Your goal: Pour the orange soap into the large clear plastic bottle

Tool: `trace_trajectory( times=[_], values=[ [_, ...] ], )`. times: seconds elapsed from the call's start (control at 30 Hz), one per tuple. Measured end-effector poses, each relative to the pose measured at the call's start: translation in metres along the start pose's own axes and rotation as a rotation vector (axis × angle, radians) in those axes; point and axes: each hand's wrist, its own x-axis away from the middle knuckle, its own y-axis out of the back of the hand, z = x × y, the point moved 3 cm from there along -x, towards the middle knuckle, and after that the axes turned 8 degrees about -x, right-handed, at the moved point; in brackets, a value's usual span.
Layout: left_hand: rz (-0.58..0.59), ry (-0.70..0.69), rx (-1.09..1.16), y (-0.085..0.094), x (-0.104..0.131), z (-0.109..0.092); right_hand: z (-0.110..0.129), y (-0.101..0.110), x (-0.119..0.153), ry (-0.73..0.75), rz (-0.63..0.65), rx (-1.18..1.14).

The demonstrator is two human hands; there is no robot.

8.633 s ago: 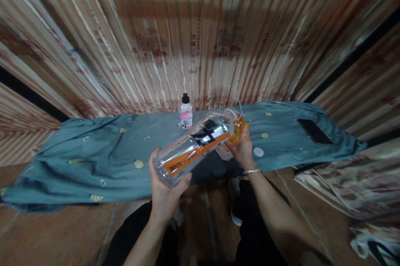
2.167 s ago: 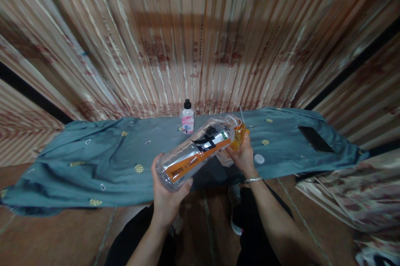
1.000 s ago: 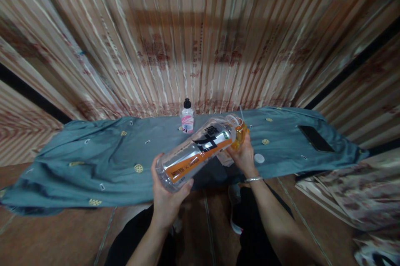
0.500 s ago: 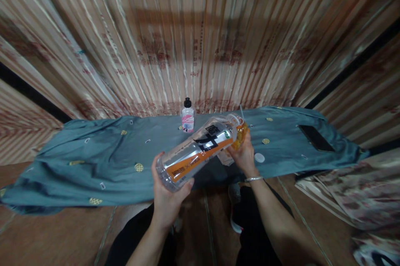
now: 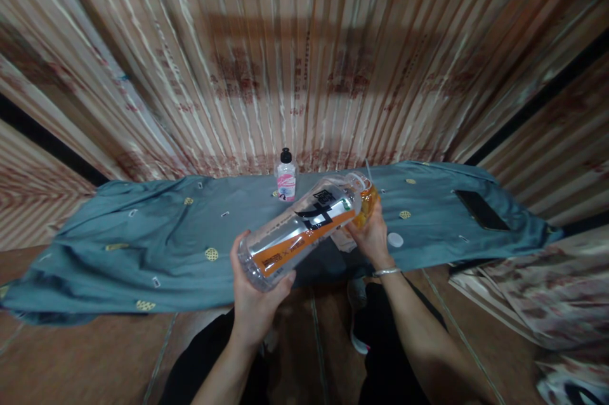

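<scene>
A large clear plastic bottle [image 5: 297, 230] with an orange-and-black label lies tilted across the middle of the view, its neck at the upper right. My left hand [image 5: 259, 306] is wrapped round the bottle's base. At the neck end, my right hand [image 5: 372, 237] grips an amber see-through container [image 5: 368, 207], partly hidden behind the bottle. The bottle's mouth meets or overlaps the container's top; I cannot tell whether they touch. A thin pale stick or straw [image 5: 368, 170] rises beside it. Close to my right wrist, a round white cap [image 5: 394, 240] rests on the cloth.
Blue-green patterned cloth [image 5: 181, 265] covers the low bench or table. Standing at its back is a small clear bottle [image 5: 286, 183] with a black top and pink label. A dark phone-like slab [image 5: 480, 209] lies at the right. Striped curtains [image 5: 304, 62] hang behind and at both sides.
</scene>
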Motion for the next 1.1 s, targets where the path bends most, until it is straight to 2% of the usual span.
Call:
trace_trajectory(
  times=[0.27,1.1],
  values=[
    [-0.004,-0.017,-0.032,0.001,-0.001,-0.0004,0.0034,0.002,-0.0008,-0.109,0.02,-0.073],
    [-0.015,-0.019,0.007,0.0015,0.0005,-0.0008,0.0048,0.0011,-0.0007,-0.045,-0.03,-0.105]
  ],
)
